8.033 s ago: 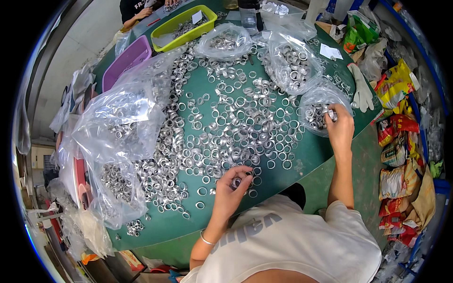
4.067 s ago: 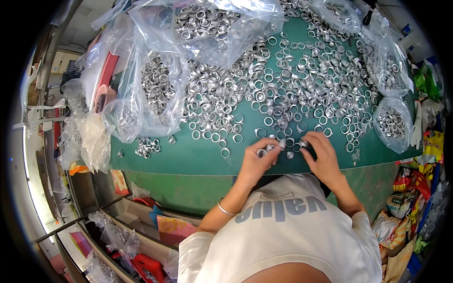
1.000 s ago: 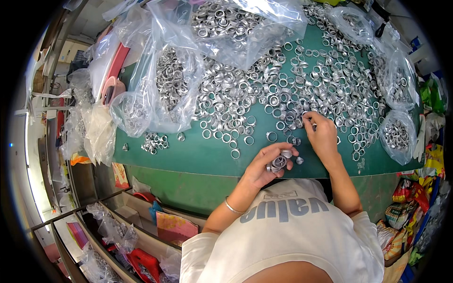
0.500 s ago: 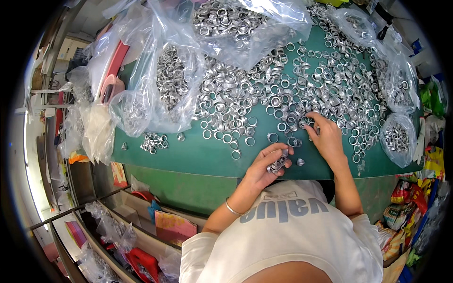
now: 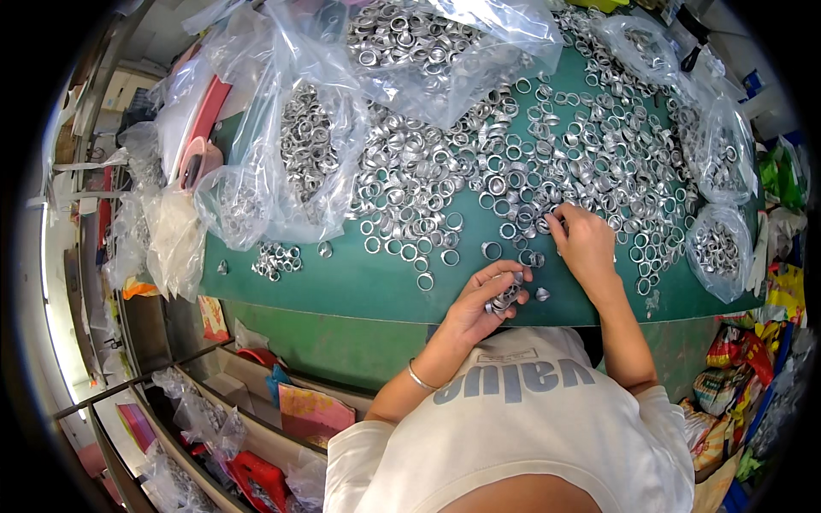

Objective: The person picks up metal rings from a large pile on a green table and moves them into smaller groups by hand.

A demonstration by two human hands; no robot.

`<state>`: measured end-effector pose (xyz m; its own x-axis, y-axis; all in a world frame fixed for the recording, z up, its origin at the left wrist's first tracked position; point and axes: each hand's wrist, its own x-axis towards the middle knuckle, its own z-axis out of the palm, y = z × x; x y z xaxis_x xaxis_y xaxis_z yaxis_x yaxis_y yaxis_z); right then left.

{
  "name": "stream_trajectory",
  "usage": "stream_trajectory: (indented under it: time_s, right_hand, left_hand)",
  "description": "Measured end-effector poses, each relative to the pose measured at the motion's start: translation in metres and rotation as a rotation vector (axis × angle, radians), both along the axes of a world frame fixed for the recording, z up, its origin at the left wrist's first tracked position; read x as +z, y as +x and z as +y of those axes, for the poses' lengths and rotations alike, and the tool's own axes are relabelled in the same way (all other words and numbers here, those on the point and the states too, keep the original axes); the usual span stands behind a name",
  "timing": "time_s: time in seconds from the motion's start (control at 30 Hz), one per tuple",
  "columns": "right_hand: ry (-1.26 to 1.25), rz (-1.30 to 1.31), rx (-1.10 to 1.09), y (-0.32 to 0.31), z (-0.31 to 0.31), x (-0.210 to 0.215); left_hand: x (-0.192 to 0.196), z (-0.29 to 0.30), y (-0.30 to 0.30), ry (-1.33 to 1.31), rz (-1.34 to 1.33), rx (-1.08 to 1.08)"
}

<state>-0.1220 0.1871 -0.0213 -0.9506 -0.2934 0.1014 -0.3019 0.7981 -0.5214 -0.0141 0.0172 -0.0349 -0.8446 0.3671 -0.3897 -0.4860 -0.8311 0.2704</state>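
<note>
A workshop, I'd say from where I stand: loose metal rings (image 5: 590,171) lie spread thickly over a broad green table (image 5: 368,291), more fill clear plastic bags (image 5: 256,154), bagged bits crowd open compartments (image 5: 248,419) below, and colourful packets (image 5: 723,389) pile up opposite.

Lower L: compartments (image 5: 256,421) hold red container (image 5: 259,479) & pink-yellow sheet (image 5: 316,409). R side: colored pkgs (image 5: 720,386) in pile, w/ green bag (image 5: 782,177) farther back. Floor (image 5: 282,332): green, partly vis.
</note>
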Motion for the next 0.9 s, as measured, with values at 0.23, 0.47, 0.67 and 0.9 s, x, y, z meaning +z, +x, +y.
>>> stream_trajectory:
  time_s: [0.23,0.47,0.67,0.9]
  right_hand:
    - [-0.273,0.081,-0.056,-0.001,0.004,0.019]
    - [-0.47,0.036,-0.031,0.002,0.025,0.025]
    - [-0.067,-0.088,0.011,-0.002,0.025,0.02]
    - [-0.055,0.095,0.115,-0.027,-0.033,0.027]
  left_hand:
    - [-0.001,-0.001,0.002,-0.02,-0.008,0.006]
    - [-0.003,-0.001,0.001,-0.016,-0.001,-0.003]
    - [0.001,-0.003,-0.001,0.042,0.009,0.005]
    - [0.0,-0.003,0.001,0.04,0.037,0.012]
